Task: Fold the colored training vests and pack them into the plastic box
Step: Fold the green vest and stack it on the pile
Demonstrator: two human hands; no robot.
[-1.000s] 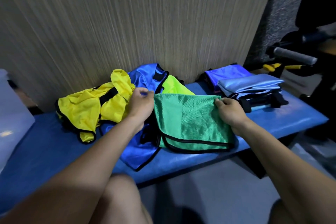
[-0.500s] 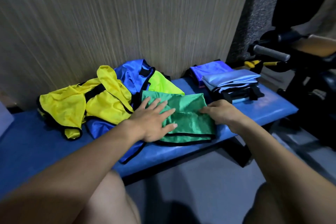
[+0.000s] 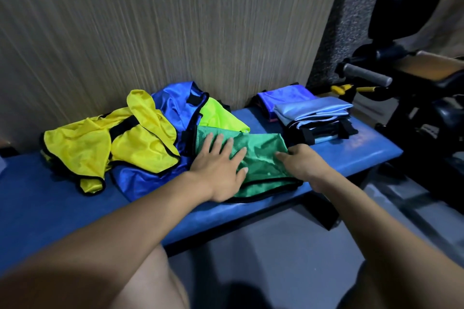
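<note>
A folded green vest (image 3: 261, 155) with black trim lies on the blue bench (image 3: 75, 208). My left hand (image 3: 218, 170) rests flat on its left half, fingers spread. My right hand (image 3: 301, 160) lies on its right edge, fingers curled on the cloth. Left of it lies a heap of loose vests: yellow (image 3: 105, 143), dark blue (image 3: 175, 108) and lime (image 3: 218, 115). A stack of folded blue vests (image 3: 311, 113) sits at the bench's right end. No plastic box is in view.
A striped wall panel (image 3: 175, 20) stands right behind the bench. Gym equipment with a grey handle (image 3: 366, 75) and dark frame stands to the right. Grey floor lies in front of the bench, and my knees show at the bottom.
Both hands let go of the green vest's top corners and came down onto it, left palm flat. The view swung right, and the translucent box at the left edge left the frame.
</note>
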